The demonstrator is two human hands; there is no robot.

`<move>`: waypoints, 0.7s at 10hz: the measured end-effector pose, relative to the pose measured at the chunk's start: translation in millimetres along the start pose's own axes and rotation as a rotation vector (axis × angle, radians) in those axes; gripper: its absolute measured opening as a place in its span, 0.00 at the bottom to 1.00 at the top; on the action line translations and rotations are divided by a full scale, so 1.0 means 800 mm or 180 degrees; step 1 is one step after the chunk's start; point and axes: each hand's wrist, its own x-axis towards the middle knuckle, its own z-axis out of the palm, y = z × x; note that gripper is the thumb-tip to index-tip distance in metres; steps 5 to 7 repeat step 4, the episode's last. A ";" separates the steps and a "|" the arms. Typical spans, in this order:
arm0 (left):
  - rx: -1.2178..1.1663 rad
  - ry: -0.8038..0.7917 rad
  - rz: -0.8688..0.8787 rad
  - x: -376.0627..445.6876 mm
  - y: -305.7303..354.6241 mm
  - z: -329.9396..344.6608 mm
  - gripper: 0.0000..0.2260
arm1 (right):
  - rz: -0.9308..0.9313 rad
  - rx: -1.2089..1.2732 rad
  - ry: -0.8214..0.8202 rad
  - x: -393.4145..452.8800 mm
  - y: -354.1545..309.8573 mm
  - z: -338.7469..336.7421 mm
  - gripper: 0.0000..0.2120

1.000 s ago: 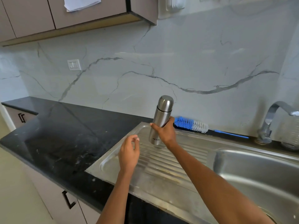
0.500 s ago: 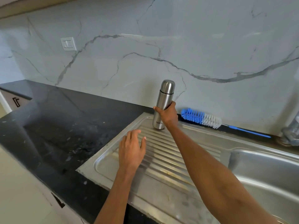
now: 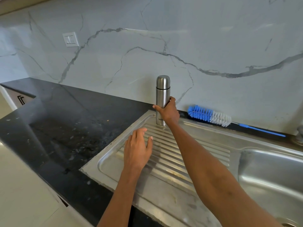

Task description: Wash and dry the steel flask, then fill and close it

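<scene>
Two hands, right [image 3: 169, 112] gripping flask [image 3: 162, 92], left [image 3: 137, 148] flat

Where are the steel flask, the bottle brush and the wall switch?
steel flask [image 3: 162, 97]: head view, upper body.
bottle brush [image 3: 200, 114]: head view, blue bristles.
wall switch [image 3: 70, 39]: head view, plate centre.

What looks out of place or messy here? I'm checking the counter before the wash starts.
Nothing is spilled or tipped. The flask stands upright on the drainboard, capped, gripped by the right hand. The black counter shows pale specks and smears, and the drainboard ribs carry brownish stains.
</scene>
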 end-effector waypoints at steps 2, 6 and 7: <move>-0.0005 -0.0016 0.0053 0.001 0.002 -0.002 0.15 | 0.0065 0.0093 -0.0058 0.000 0.000 0.002 0.41; -0.0046 0.0187 0.0140 0.002 -0.001 -0.001 0.15 | 0.0101 0.0278 -0.0242 -0.004 0.010 0.003 0.54; -0.0046 0.0187 0.0140 0.002 -0.001 -0.001 0.15 | 0.0101 0.0278 -0.0242 -0.004 0.010 0.003 0.54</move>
